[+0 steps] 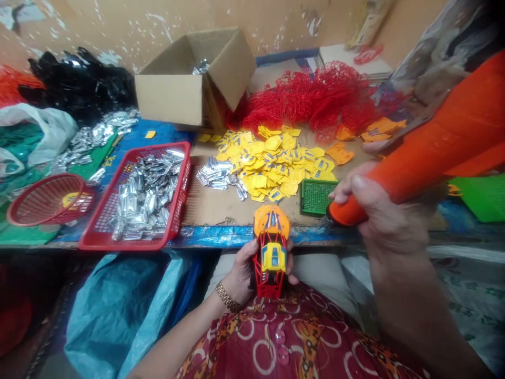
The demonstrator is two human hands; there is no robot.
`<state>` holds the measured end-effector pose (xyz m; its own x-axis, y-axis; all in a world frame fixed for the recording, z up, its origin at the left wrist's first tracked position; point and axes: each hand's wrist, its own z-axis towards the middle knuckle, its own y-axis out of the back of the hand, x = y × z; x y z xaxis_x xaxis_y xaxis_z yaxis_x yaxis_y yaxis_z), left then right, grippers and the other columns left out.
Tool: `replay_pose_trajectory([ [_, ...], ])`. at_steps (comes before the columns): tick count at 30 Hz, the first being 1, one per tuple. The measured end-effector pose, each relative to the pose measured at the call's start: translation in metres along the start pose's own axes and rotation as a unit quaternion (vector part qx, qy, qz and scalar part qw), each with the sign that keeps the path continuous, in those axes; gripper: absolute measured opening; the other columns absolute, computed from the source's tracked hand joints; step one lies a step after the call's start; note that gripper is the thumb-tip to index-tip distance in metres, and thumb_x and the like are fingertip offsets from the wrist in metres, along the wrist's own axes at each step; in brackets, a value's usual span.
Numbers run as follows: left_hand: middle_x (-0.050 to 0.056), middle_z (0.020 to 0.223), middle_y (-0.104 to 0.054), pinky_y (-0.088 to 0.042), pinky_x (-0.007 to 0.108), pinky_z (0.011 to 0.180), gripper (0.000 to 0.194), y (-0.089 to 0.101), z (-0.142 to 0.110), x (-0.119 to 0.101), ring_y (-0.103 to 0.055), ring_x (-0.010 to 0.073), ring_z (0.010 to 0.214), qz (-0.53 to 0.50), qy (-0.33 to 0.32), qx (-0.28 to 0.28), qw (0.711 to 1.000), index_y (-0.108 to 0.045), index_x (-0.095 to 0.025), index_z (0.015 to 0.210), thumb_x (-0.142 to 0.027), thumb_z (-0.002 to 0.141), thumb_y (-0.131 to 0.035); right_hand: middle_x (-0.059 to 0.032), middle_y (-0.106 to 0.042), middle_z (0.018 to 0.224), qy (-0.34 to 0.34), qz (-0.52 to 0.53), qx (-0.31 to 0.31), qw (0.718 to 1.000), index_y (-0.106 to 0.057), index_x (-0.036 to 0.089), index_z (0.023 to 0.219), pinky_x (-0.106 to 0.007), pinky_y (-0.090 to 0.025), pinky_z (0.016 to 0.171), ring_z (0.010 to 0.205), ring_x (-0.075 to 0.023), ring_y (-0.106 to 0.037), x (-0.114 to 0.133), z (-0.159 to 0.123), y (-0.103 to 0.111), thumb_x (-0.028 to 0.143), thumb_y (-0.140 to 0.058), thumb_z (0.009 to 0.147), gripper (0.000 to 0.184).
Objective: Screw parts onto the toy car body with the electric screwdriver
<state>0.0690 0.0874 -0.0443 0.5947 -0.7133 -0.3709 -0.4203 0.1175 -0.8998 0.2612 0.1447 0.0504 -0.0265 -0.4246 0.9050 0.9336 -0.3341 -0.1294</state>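
My left hand is closed around a toy car close to my body. The car has a red tube-like frame, an orange panel with blue markings at its far end and a yellow panel in the middle. Over the table's front edge at the right, my right hand grips an orange electric screwdriver, its black tip slanting down to the left. That tip is beside a small green basket, apart from the car. Yellow stickered panels lie heaped beyond the car.
A red basket of silvery parts stands left, near a round red basket. Behind are an open cardboard box, red frames and black parts. Orange panels lie at right. A blue bag hangs below the table edge.
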Motion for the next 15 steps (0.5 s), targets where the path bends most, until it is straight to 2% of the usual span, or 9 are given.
replay_pose_trajectory([
  [4,0.004,0.08,-0.056,-0.053,0.028,0.047,0.053,-0.0072,0.0065,-0.0036,-0.051,0.0129,0.057,-0.039,-0.017,-0.023,0.999,-0.06,-0.016,0.097,-0.061,0.069,-0.063,0.0029,-0.061,0.067,-0.007,0.003,-0.003,1.0,-0.063,0.021,0.096,-0.031,-0.05,0.053,0.051,-0.0126,-0.056,0.0002,-0.0012,-0.0013,0.02,-0.072,0.071,0.027],
  [8,0.001,0.069,-0.051,-0.05,0.026,0.041,0.05,-0.0065,0.0094,-0.0063,-0.048,0.0122,0.05,-0.052,-0.015,-0.014,0.998,-0.06,-0.015,0.088,-0.062,0.071,-0.06,0.0024,-0.061,0.066,-0.009,-0.001,-0.006,1.0,-0.063,0.02,0.098,-0.032,-0.05,0.054,0.051,-0.0134,-0.056,-0.0011,-0.0021,-0.0033,0.019,-0.071,0.07,0.029],
  [12,0.003,0.074,-0.054,-0.055,0.032,0.051,0.055,-0.0064,0.0082,-0.0057,-0.05,0.0135,0.056,-0.033,-0.026,-0.038,0.998,-0.06,-0.014,0.094,-0.065,0.072,-0.059,0.0029,-0.061,0.065,0.009,-0.016,-0.016,1.0,-0.063,0.019,0.089,-0.033,-0.052,0.057,0.051,-0.0135,-0.058,-0.0036,-0.0008,-0.004,0.019,-0.072,0.07,0.022],
  [15,0.006,0.082,-0.058,-0.058,0.04,0.067,0.065,-0.0075,0.0058,-0.0054,-0.053,0.0157,0.064,-0.012,-0.032,-0.058,0.998,-0.06,-0.013,0.101,-0.066,0.065,-0.068,0.0032,-0.062,0.065,0.01,-0.041,-0.031,0.999,-0.063,0.022,0.084,-0.032,-0.053,0.059,0.055,-0.0135,-0.059,-0.005,0.0025,-0.003,0.022,-0.073,0.069,0.018],
])
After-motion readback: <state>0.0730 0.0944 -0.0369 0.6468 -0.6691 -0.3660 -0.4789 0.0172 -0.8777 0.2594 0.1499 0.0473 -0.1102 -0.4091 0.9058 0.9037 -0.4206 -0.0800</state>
